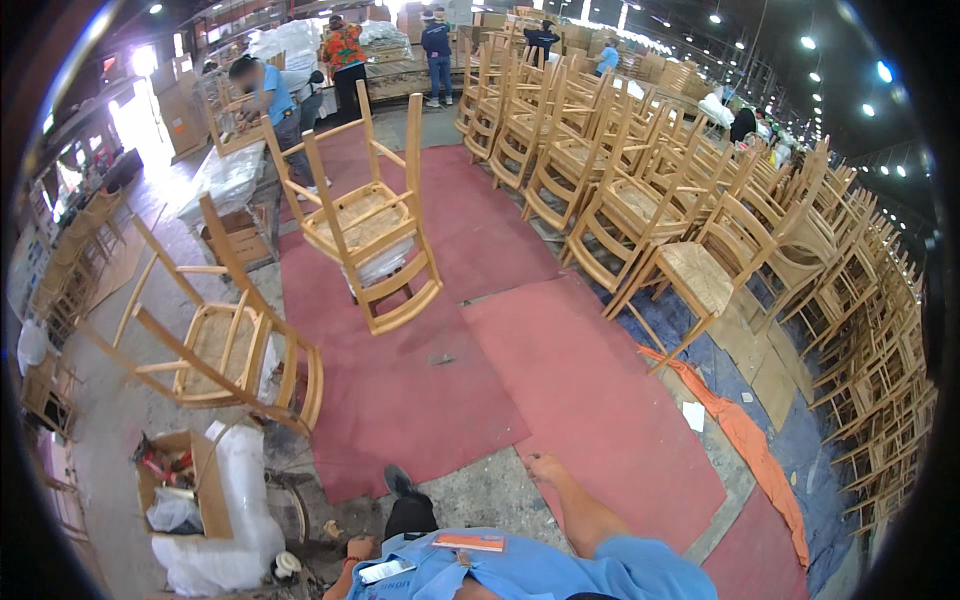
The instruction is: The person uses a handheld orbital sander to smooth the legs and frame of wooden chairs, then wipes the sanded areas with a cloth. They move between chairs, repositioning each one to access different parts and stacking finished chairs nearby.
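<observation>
My right hand (543, 467) hangs low over the red mat with its fingers loosely apart, holding nothing that I can see. Close to my body at the lower left is my left hand (360, 548); its fingers are too small and partly hidden to read. Ahead of me a wooden chair (365, 215) rests upside down, legs up, on a support wrapped in plastic. To the left, a second upturned wooden chair (215, 345) stands with its legs pointing up and leftward. Neither hand touches a chair.
Red mats (590, 370) cover the floor ahead. Rows of stacked wooden chairs (640, 190) fill the right side, by an orange cloth strip (745, 440). An open cardboard box (205, 485) of tools sits lower left. Another person (275, 95) bends over a chair at the far left.
</observation>
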`<state>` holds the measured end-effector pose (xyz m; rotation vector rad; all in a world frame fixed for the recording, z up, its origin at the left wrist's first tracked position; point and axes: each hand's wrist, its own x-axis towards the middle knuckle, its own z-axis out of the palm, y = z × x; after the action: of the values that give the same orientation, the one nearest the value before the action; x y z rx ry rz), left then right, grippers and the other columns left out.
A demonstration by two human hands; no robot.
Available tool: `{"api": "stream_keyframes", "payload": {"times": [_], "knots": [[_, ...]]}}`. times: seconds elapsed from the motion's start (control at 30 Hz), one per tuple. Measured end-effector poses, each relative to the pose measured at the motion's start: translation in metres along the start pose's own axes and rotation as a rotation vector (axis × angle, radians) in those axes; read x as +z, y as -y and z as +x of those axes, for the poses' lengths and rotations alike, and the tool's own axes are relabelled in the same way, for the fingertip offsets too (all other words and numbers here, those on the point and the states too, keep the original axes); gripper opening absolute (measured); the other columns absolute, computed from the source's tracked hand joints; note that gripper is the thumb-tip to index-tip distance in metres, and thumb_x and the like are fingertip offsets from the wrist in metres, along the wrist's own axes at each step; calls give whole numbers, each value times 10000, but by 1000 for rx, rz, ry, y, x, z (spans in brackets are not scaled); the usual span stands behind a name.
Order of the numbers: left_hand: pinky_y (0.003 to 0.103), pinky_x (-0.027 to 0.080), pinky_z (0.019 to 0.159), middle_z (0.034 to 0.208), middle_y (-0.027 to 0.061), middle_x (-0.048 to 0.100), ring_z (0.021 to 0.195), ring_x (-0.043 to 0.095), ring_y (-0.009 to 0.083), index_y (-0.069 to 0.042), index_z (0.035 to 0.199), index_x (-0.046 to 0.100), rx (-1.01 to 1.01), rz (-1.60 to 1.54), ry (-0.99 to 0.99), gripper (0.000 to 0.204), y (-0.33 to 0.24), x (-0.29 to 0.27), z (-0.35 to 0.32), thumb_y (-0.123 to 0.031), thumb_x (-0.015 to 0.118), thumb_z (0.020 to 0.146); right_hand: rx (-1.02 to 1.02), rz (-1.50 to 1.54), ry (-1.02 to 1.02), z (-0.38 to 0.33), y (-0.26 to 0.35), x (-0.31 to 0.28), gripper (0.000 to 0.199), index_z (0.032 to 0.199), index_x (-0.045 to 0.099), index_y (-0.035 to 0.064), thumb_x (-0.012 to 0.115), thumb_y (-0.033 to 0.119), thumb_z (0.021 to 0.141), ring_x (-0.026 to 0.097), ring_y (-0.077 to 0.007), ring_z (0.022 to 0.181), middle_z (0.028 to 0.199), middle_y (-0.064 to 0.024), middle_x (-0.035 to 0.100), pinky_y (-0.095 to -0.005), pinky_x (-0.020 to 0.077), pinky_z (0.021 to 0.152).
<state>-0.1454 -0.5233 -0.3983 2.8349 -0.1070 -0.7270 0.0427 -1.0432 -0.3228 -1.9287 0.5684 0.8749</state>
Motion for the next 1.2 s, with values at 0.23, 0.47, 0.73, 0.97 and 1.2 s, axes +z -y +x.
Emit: {"api": "stream_keyframes", "payload": {"times": [0.23,0.47,0.73,0.97,1.2], "knots": [[524,538,756,991,233,697,859,682,398,-110,949,712,101,33,242,242,76,-81,168,-273,547,879,-59,346,-202,91,63,-32,455,1293,564,21,572,341,969,679,-259,785,1025,-136,701,-398,545,634],[321,507,889,1130,147,688,999,651,209,49,1291,584,-308,-1220,-432,532,89,-399,407,-265,697,876,310,530,-136,92,101,-24,358,1198,635,29,577,291,961,679,-324,858,1026,-160,705,-466,550,696],[338,405,1044,1336,142,570,1243,517,201,32,1389,469,-5,-1296,-576,646,83,-602,571,-174,732,836,244,-22,-134,138,116,-27,356,1167,617,21,620,296,940,654,-269,810,963,-121,668,-429,536,683],[304,445,878,1055,15,607,990,563,169,-1,1302,527,-140,-1374,-320,570,96,-667,626,-106,742,785,469,510,-174,241,194,-109,358,1193,631,41,617,303,949,666,-255,821,950,-114,678,-444,550,684],[344,520,748,1021,99,652,868,621,252,-62,1110,697,14,-559,-59,330,90,-694,598,-238,776,843,422,298,-351,308,344,-173,355,1235,604,41,589,268,963,667,-229,758,960,-106,682,-402,550,637]]}}
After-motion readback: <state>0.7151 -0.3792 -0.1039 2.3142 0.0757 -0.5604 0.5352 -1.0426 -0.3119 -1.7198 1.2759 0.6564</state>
